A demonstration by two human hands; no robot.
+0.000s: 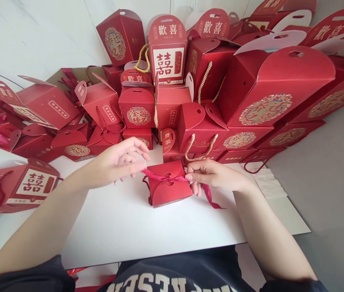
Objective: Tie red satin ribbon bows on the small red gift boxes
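A small red gift box (167, 195) sits on the white table in front of me, its rounded top flaps folded together. A crimson ribbon (176, 178) runs through the holes in the flaps and is crossed at the middle. My left hand (123, 162) pinches one end of the ribbon between thumb and finger, left of the box. On the other side, my right hand (204, 175) grips the opposite length close to the box's right edge, and its loose tail hangs down onto the table. A dark red cord handle shows at the box's left side.
Red gift boxes (281, 81) are stacked along the back and right against the wall. Another red box (32, 184) lies at the left with a twisted cord. A pale folded cloth or paper (267, 182) rests at the right. The white table's (147, 235) front edge is near my body.
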